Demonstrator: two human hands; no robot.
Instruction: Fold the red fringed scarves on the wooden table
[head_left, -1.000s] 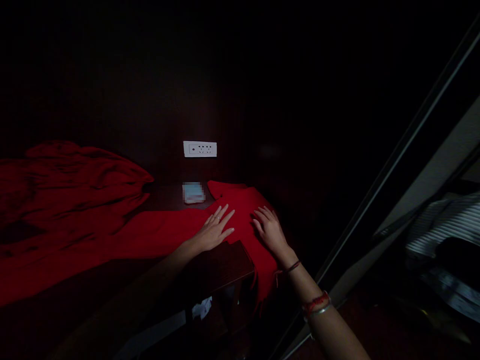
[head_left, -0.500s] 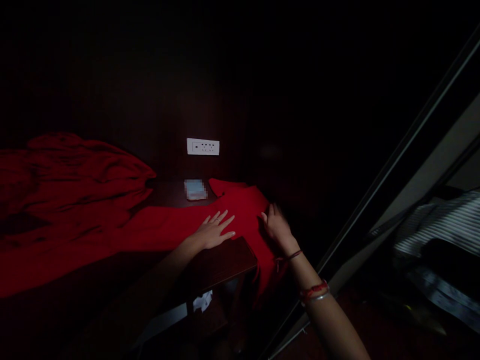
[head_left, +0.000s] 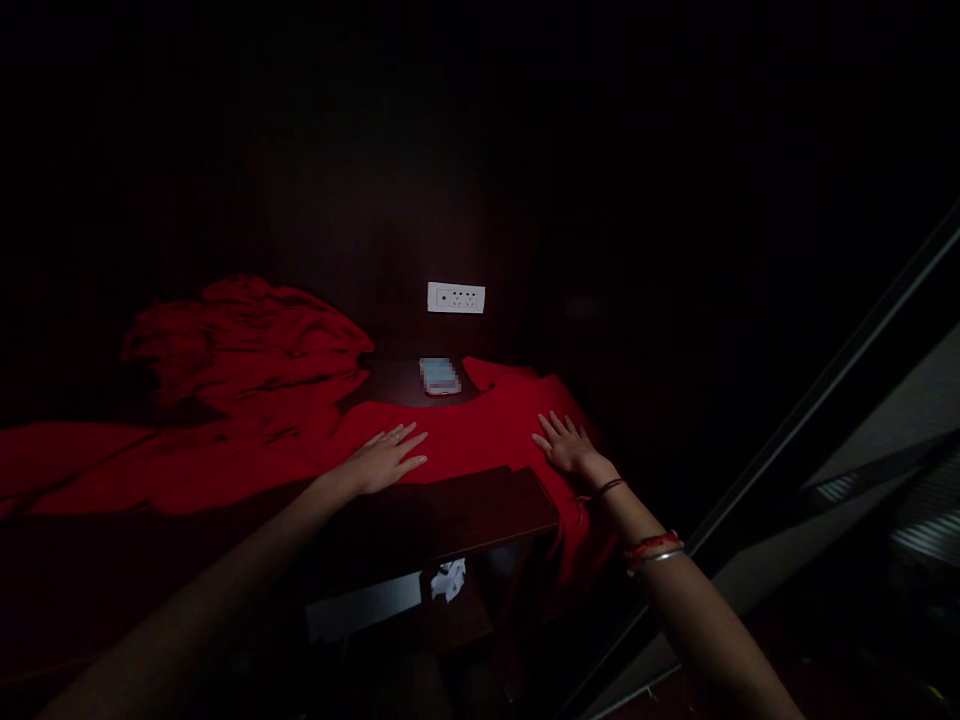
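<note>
A red garment (head_left: 465, 437) lies spread along a dark wooden desk (head_left: 465, 510), and part of it hangs over the desk's right end. My left hand (head_left: 386, 460) rests flat on the cloth near the front edge, fingers spread. Further right, my right hand (head_left: 566, 443) lies palm down on the garment close to where it drops off, its fingers also apart. Neither hand grasps anything. To the left, more red cloth (head_left: 262, 345) sits bunched in a heap; I cannot tell whether it is one piece with the flat part.
Behind the garment lies a phone (head_left: 439, 376) with a lit screen. A white socket panel (head_left: 456, 298) is on the dark wall above it. Under the desktop are white crumpled paper (head_left: 448, 579) and a pale strip (head_left: 367, 606). A slanting frame edge (head_left: 810, 405) runs along the right.
My left hand has slid left along the cloth. My right hand, curled at the garment's right edge before, now lies flat with fingers spread. The view has turned left.
</note>
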